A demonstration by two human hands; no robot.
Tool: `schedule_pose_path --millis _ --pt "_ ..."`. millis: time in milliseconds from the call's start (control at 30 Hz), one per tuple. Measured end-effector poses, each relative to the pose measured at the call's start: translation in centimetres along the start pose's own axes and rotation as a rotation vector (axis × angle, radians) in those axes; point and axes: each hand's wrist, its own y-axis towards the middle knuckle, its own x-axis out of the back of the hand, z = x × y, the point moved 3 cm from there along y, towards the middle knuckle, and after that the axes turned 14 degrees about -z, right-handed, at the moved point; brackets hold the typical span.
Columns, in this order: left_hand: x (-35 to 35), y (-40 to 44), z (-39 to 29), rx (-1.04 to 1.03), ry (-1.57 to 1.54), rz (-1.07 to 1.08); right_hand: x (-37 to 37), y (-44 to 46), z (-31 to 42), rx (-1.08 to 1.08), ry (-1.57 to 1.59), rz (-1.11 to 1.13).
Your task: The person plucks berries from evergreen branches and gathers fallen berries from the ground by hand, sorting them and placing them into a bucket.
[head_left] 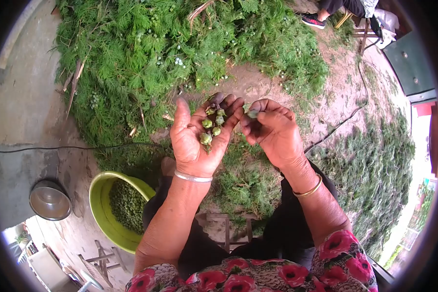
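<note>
My left hand [194, 148] is palm up and loosely cupped, with several small knobbly green cones [207, 123] lying across the palm and fingers. Close beside its fingertips, my right hand [280, 131] pinches one green cone [252, 114] between thumb and fingers. The fingertips of both hands look dark and stained. Below and beyond them spreads a large heap of cut evergreen branches [131, 53], with pale blue-green cones among the sprays. A yellow-green bucket [97, 214] at my left holds many loose green cones [126, 202].
A metal bowl [50, 200] sits on the floor left of the bucket. Black cables [338, 127] cross the ground on both sides. Darker cuttings [370, 165] lie at the right. Another person's shoe [313, 21] shows at the top right, near a dark green panel [409, 65].
</note>
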Motion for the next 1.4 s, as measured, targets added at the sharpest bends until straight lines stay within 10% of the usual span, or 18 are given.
schedule_pose_path --millis 133,333,900,1033,1133,1400 --pt "0.0 -0.1 -0.3 -0.018 0.029 0.037 -0.8 -0.3 0.4 -0.065 0.055 0.074" --pt "0.3 0.2 1.1 0.005 0.129 0.058 -1.1 0.0 -0.9 0.655 -0.894 -0.034" --pt "0.3 0.4 1.3 0.022 0.067 0.063 0.0 0.6 0.9 -0.035 0.05 -0.017" --pt "0.2 0.5 1.3 -0.005 0.096 0.002 -0.4 -0.3 0.5 0.137 -0.368 0.0" --pt "0.3 0.3 2.0 -0.017 0.213 0.024 -0.4 -0.1 -1.1 0.662 -0.795 -0.08" --pt "0.4 0.4 2.4 0.017 0.169 -0.044 -0.1 -0.3 -0.9 0.412 -0.76 -0.15"
